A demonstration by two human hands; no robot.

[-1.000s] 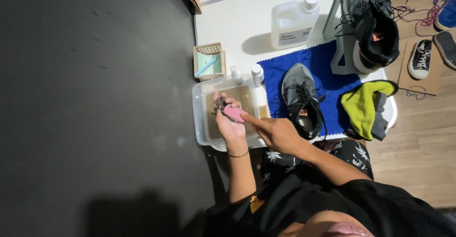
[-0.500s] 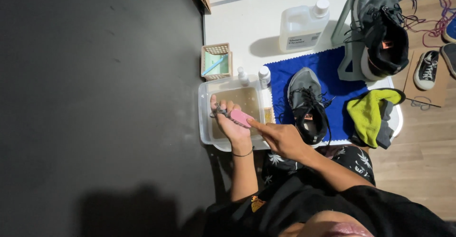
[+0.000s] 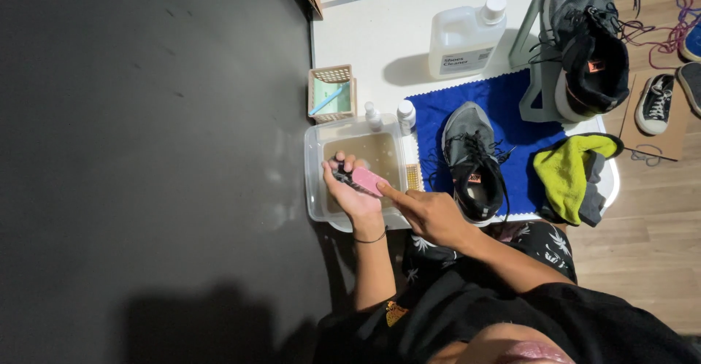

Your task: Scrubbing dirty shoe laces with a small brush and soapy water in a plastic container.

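**Pink block being worked over the tub of murky water**

Nearest the camera, the right hand (image 3: pixel 431 214) is reaching across with its forefinger stretched out and pressing on the pink block (image 3: pixel 367 181), the other fingers loosely curled and holding nothing. The left hand (image 3: pixel 349 189) is clamped on that block and a dark lace (image 3: pixel 343 176), held over the clear tub (image 3: pixel 314 189) of brownish water. Against the picture 1 second ago, the hands are sitting slightly lower over the tub and the right forefinger is lying flatter along the block; the grip looks unchanged, so the rubbing seems to be carrying on. Farther off, 1 grey shoe (image 3: pixel 473 161) is lying on the blue cloth (image 3: pixel 511 105), with 2 small bottles (image 3: pixel 406 114), a wicker basket (image 3: pixel 332 94) and a white jug (image 3: pixel 465 37) on the worktop (image 3: pixel 380 35).
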